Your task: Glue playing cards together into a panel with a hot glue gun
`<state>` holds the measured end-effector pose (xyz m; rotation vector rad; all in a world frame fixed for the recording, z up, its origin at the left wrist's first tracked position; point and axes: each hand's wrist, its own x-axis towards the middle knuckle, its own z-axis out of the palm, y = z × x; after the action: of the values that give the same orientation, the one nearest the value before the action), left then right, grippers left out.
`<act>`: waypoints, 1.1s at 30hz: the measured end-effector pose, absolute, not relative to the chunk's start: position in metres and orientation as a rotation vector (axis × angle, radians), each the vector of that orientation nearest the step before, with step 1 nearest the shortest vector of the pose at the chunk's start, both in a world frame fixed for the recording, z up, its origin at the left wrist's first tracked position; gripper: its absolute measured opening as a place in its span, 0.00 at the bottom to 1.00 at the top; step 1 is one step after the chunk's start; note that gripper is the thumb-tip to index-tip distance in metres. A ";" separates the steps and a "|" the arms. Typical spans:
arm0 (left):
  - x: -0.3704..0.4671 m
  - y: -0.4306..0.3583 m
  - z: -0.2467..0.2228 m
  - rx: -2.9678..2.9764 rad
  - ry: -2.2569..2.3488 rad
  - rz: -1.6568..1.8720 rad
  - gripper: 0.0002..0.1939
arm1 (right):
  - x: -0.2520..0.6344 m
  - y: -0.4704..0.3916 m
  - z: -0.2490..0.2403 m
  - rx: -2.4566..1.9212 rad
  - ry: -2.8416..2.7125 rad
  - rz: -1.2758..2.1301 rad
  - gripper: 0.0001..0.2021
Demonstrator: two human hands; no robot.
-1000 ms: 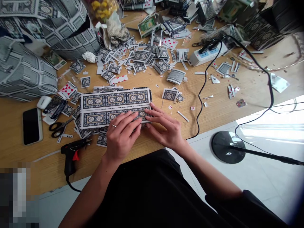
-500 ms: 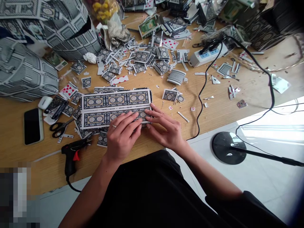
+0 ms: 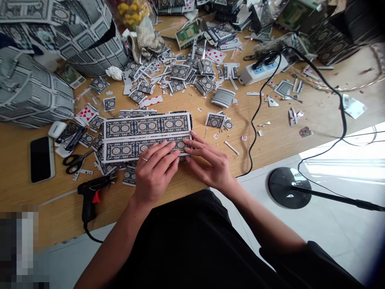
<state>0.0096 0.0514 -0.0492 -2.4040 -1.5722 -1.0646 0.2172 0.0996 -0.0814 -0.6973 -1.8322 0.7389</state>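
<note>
A flat panel of patterned playing cards [image 3: 120,128] lies on the wooden table, its card backs in two rows. My left hand [image 3: 155,170], with a ring on one finger, rests over the panel's lower edge, fingers extended together across the cards. At the lower right corner, my right hand [image 3: 212,162] has its fingers spread, fingertips on the panel's edge and thumb below. Loose card pieces show under and around the panel. A black glue gun [image 3: 90,196] with a red trigger lies to the lower left, near black-handled scissors [image 3: 75,161].
Cut cards [image 3: 180,72] are heaped behind the panel. A phone [image 3: 42,159] and card-covered bags [image 3: 33,88] are at the left. A white power strip [image 3: 264,69] with black cables stands back right. A round black base [image 3: 288,188] is on the floor.
</note>
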 end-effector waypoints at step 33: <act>0.010 0.052 -0.047 -2.410 -1.577 -1.062 0.16 | 0.216 0.099 -0.082 -0.705 -1.838 0.718 0.16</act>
<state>0.0096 0.0515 -0.0471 -2.4104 -1.5769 -1.0617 0.2160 0.0989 -0.0818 -0.7045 -1.8378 0.7178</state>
